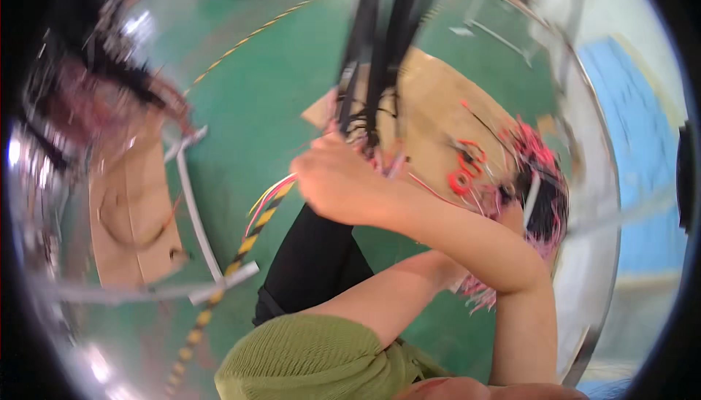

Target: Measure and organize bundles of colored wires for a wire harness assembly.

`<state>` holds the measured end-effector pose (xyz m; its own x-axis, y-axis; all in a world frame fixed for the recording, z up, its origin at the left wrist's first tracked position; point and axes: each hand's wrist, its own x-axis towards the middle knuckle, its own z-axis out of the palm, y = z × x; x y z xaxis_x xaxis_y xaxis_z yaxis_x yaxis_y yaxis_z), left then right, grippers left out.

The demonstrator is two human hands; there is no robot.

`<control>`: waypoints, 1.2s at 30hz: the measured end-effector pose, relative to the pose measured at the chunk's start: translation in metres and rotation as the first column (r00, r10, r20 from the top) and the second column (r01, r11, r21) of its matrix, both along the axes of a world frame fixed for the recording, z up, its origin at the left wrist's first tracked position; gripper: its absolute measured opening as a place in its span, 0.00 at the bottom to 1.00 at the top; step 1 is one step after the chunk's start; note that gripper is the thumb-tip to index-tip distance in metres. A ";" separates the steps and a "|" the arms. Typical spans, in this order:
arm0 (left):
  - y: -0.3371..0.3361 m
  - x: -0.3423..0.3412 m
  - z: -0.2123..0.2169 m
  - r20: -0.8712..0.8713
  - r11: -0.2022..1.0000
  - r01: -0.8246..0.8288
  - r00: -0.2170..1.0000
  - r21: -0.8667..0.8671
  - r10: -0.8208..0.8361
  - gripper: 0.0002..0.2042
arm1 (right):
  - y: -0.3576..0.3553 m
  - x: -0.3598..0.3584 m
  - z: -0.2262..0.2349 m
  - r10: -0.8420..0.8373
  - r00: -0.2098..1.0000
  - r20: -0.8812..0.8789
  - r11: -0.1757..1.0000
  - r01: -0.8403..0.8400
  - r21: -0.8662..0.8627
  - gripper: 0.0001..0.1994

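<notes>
My arms are crossed, the right forearm passing over the left. In the middle, my right hand [337,179] is closed around a wire bundle [371,126] with long black sleeved lengths stretching away to the top, blurred by motion. Yellow, red and pink wire ends [264,197] stick out on the hand's left side. My left hand [514,217] is at the right, beside a heap of pink and black wires [544,206]. My right forearm covers most of it, and its fingers cannot be made out.
A cardboard sheet [431,101] lies under the wires. On it are a red tape roll [459,182] and an orange-handled tool [473,155]. At left, another person [109,86] works by a second cardboard sheet [135,210]. A black-and-yellow floor stripe [248,243] crosses the green floor.
</notes>
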<state>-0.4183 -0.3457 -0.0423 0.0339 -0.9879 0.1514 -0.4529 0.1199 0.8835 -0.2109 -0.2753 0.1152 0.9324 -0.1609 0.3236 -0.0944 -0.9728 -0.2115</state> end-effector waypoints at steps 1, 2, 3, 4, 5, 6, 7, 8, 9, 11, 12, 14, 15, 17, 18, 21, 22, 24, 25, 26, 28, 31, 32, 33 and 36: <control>-0.008 0.016 0.005 -0.041 0.993 -0.069 0.997 -0.091 0.066 0.27 | 0.007 0.010 0.009 0.007 0.999 -0.033 1.000 -0.008 -0.018 0.03; -0.012 0.029 0.008 -0.084 0.976 -0.120 0.991 -0.180 0.106 0.27 | 0.011 0.019 0.008 0.030 0.998 -0.058 0.999 -0.031 -0.028 0.04; -0.014 0.035 0.019 -0.127 0.949 -0.152 0.985 -0.275 0.121 0.27 | 0.013 0.023 0.011 0.029 0.996 -0.085 0.998 -0.033 -0.048 0.04; -0.018 0.039 0.028 -0.169 0.913 -0.187 0.977 -0.362 0.133 0.27 | 0.017 0.026 0.013 0.077 0.990 -0.120 0.994 -0.085 -0.065 0.04; -0.019 0.041 0.033 -0.204 0.871 -0.224 0.968 -0.438 0.147 0.27 | 0.023 0.029 0.016 0.090 0.990 -0.106 0.994 -0.095 -0.048 0.05; -0.020 0.042 0.037 -0.232 0.822 -0.255 0.960 -0.510 0.153 0.27 | 0.027 0.032 0.020 0.096 0.991 -0.089 0.995 -0.099 -0.029 0.06; -0.015 0.041 0.036 -0.248 0.777 -0.261 0.959 -0.572 0.140 0.27 | 0.030 0.035 0.022 0.118 0.987 -0.107 0.992 -0.121 -0.026 0.06; -0.011 0.038 0.035 -0.256 0.729 -0.263 0.959 -0.631 0.124 0.27 | 0.032 0.037 0.025 0.109 0.983 -0.146 0.993 -0.114 -0.021 0.05; -0.006 0.035 0.033 -0.258 0.679 -0.260 0.960 -0.686 0.106 0.27 | 0.033 0.040 0.027 0.099 0.979 -0.180 0.995 -0.103 -0.015 0.05; -0.002 0.035 0.040 -0.247 0.554 -0.233 0.968 -0.799 0.050 0.27 | 0.021 0.045 0.022 0.105 0.980 -0.171 0.992 -0.115 -0.050 0.05; 0.000 0.035 0.042 -0.234 0.488 -0.216 0.972 -0.846 0.024 0.27 | 0.016 0.047 0.020 0.091 0.975 -0.204 0.994 -0.101 -0.039 0.06; 0.004 0.040 0.046 -0.210 0.350 -0.190 0.978 -0.917 -0.019 0.27 | 0.006 0.051 0.021 0.058 0.958 -0.282 0.997 -0.072 -0.039 0.07; 0.006 0.048 0.040 -0.196 0.281 -0.181 0.980 -0.942 -0.024 0.27 | 0.007 0.055 0.020 0.080 0.953 -0.291 0.995 -0.093 -0.031 0.07; 0.009 0.062 0.030 -0.064 0.769 0.182 0.959 -0.613 -0.277 0.25 | 0.006 0.064 0.017 0.094 0.927 -0.363 0.988 -0.133 -0.082 0.07; 0.024 0.077 0.020 -0.152 0.812 0.583 0.806 0.031 -0.572 0.24 | -0.007 0.052 0.016 0.099 0.938 -0.331 0.986 -0.138 -0.096 0.07; 0.140 0.211 0.032 -0.353 0.752 0.636 0.753 0.174 -0.555 0.12 | -0.030 0.038 0.019 0.048 0.899 -0.435 0.997 -0.069 -0.034 0.08; 0.172 0.242 -0.003 -0.255 0.772 0.616 0.780 0.154 -0.572 0.09 | -0.030 0.048 0.019 0.053 0.887 -0.459 0.997 -0.075 -0.030 0.08; 0.240 0.314 -0.015 -0.677 0.637 0.703 0.637 0.315 -0.369 0.10 | -0.032 0.058 0.021 0.046 0.888 -0.458 0.998 -0.054 -0.006 0.08; 0.269 0.338 -0.019 -0.781 0.673 0.670 0.585 0.313 -0.219 0.08 | -0.033 0.064 0.020 0.037 0.891 -0.453 0.999 -0.035 0.013 0.08; 0.291 0.357 -0.020 -0.860 0.702 0.635 0.507 0.324 -0.062 0.07 | -0.037 0.070 0.016 0.026 0.880 -0.474 0.999 -0.033 -0.005 0.08; 0.312 0.374 -0.028 -0.885 0.809 0.528 0.465 0.257 -0.022 0.06 | -0.039 0.084 0.016 0.008 0.881 -0.472 0.999 0.013 0.042 0.08; 0.317 0.384 -0.036 -0.946 0.942 0.262 0.297 0.208 0.127 0.06 | -0.029 0.110 0.020 -0.077 0.877 -0.475 0.980 0.154 0.125 0.09; 0.315 0.385 -0.036 -0.951 0.958 0.196 0.267 0.209 0.153 0.06 | -0.027 0.119 0.021 -0.085 0.876 -0.475 0.976 0.168 0.135 0.09; 0.313 0.387 -0.036 -0.957 0.962 0.190 0.249 0.195 0.145 0.06 | -0.024 0.128 0.022 -0.092 0.875 -0.475 0.973 0.180 0.143 0.09; 0.302 0.393 -0.031 -0.955 0.987 0.085 0.276 0.135 0.107 0.05 | -0.013 0.147 0.028 -0.085 0.842 -0.533 0.967 0.200 0.161 0.09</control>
